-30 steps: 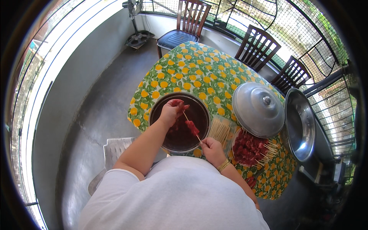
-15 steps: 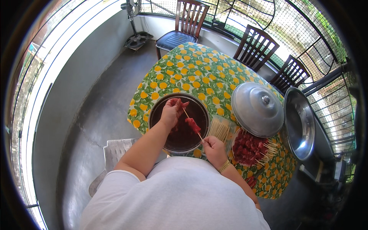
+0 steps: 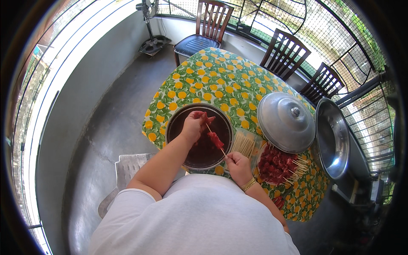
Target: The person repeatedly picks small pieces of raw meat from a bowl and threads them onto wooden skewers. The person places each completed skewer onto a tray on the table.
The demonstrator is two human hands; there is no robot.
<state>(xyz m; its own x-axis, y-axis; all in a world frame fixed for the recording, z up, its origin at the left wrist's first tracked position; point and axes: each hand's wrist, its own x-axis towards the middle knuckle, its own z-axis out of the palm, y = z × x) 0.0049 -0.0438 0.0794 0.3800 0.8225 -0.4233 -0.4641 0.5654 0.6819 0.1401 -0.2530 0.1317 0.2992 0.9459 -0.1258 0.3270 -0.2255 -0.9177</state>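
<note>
A round pot [image 3: 170,127] with dark red liquid and meat stands on the table before me. Above it, my right hand [image 3: 239,166] is closed on the lower end of a thin wooden skewer [image 3: 223,151]. Red raw meat [image 3: 215,140] is threaded midway along this stick. At its upper end my left hand [image 3: 194,126] pinches a piece of raw meat [image 3: 210,119]; whether the tip is through that piece I cannot tell. Beside the right hand lies a clear container of bare skewers [image 3: 243,143]. Farther right, a heap of skewered meat [image 3: 276,165] has its sticks pointing right.
A large metal lid [image 3: 285,121] lies partly over the container of skewered meat. A wide metal basin [image 3: 332,138] leans at the table's right edge. Chairs [image 3: 285,53] stand along the far side, and a standing fan [image 3: 149,29] is at the far left.
My left hand has shifted slightly right and down, toward the meat on the skewer. The right hand keeps its grip on the lower end, almost unmoved.
</note>
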